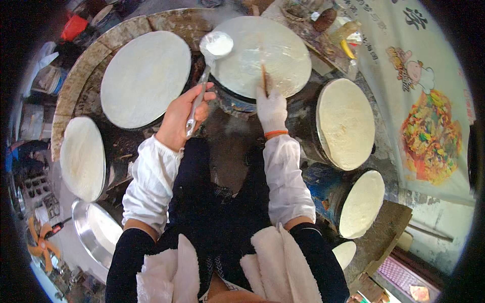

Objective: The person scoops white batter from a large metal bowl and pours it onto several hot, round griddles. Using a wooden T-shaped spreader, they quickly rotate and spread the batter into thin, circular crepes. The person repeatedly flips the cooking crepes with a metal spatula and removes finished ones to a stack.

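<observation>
My bare left hand (pixel 176 117) is wrapped round the handle of a metal ladle (pixel 205 73), whose bowl holds white batter. The bowl is over the left edge of a large round sheet of batter (pixel 285 48) on the far griddle. In a white glove, my right hand (pixel 272 108) is closed on a thin wooden stick (pixel 263 76) at the near edge of that sheet. The stick points away from me, and its far end is blurred. The sheet's surface looks wet and glossy in places.
More round griddles with pale sheets curve around me: far left (pixel 146 81), left (pixel 82 159), right (pixel 346 123) and lower right (pixel 361 204). A metal basin (pixel 93 230) of white batter stands lower left. A cluttered board (pixel 323 30) lies far right, beside a printed banner (pixel 429 101).
</observation>
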`<state>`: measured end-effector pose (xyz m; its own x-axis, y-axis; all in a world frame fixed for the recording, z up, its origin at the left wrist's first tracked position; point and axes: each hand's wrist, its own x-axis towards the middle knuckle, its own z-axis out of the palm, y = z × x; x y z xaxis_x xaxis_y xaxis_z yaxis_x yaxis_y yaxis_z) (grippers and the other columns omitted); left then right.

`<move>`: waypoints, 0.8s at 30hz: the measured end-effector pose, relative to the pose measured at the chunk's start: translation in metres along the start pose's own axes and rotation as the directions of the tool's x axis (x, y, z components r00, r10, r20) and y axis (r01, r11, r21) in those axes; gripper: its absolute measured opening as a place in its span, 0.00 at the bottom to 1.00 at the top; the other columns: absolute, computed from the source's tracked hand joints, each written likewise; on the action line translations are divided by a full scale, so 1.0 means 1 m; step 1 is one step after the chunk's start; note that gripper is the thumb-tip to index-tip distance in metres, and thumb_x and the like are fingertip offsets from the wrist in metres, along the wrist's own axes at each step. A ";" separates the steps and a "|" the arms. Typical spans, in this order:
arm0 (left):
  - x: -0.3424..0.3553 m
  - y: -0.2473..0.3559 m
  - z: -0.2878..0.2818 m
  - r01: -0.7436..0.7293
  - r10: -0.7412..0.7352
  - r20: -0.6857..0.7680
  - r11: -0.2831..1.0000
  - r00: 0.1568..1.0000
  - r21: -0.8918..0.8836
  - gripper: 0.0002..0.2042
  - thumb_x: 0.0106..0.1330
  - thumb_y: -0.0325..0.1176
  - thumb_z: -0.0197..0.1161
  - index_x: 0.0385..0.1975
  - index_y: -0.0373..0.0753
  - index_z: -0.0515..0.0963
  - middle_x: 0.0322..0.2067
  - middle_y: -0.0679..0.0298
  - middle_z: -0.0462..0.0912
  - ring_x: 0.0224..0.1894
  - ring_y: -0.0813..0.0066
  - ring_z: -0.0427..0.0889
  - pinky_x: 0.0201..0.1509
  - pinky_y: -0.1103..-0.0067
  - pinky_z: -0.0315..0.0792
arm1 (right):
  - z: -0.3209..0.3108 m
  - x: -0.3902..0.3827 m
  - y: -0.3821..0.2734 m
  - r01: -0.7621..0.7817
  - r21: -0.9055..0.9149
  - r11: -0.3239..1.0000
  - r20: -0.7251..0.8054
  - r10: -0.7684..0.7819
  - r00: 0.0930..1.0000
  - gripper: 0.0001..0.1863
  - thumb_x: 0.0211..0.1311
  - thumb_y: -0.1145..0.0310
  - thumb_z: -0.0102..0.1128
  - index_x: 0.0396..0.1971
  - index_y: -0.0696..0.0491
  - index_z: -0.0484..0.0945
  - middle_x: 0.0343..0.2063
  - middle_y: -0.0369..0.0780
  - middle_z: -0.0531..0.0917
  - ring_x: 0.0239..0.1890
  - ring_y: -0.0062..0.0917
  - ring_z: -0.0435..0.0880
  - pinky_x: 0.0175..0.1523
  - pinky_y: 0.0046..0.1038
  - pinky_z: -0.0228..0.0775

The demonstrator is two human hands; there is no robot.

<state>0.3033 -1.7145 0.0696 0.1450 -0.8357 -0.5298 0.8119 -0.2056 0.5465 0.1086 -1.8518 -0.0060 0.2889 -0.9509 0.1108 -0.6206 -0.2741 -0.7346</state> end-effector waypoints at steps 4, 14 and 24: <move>-0.021 0.010 0.028 -0.083 0.078 0.130 0.996 0.988 0.032 0.19 0.79 0.36 0.46 0.63 0.32 0.66 0.34 0.64 0.81 0.13 0.87 0.64 0.15 0.87 0.60 | -0.016 -0.009 0.032 -0.126 -0.373 0.919 0.111 0.179 0.977 0.27 0.69 0.57 0.51 0.67 0.40 0.66 0.38 0.55 0.83 0.35 0.53 0.85 0.40 0.50 0.78; -0.095 -0.009 0.008 -0.111 0.100 0.074 0.982 0.992 0.150 0.18 0.77 0.37 0.48 0.60 0.34 0.69 0.32 0.64 0.83 0.11 0.86 0.65 0.12 0.86 0.59 | -0.059 -0.143 0.029 -0.202 -0.270 0.941 0.253 0.272 0.928 0.30 0.66 0.59 0.56 0.68 0.37 0.65 0.44 0.54 0.82 0.42 0.51 0.84 0.48 0.48 0.76; -0.148 -0.116 0.026 0.052 -0.103 0.128 0.934 0.986 0.352 0.20 0.76 0.45 0.53 0.55 0.35 0.72 0.49 0.42 0.81 0.13 0.87 0.68 0.15 0.88 0.63 | -0.167 -0.255 -0.035 -0.673 0.602 0.430 0.672 0.182 0.718 0.18 0.71 0.60 0.53 0.53 0.54 0.77 0.26 0.36 0.81 0.24 0.18 0.80 0.28 0.21 0.73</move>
<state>0.1730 -1.5797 0.1014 -0.0134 -0.8685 -0.4955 0.5669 -0.4148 0.7117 -0.0654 -1.6237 0.1035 0.5848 -0.6357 -0.5039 -0.0228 0.6081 -0.7936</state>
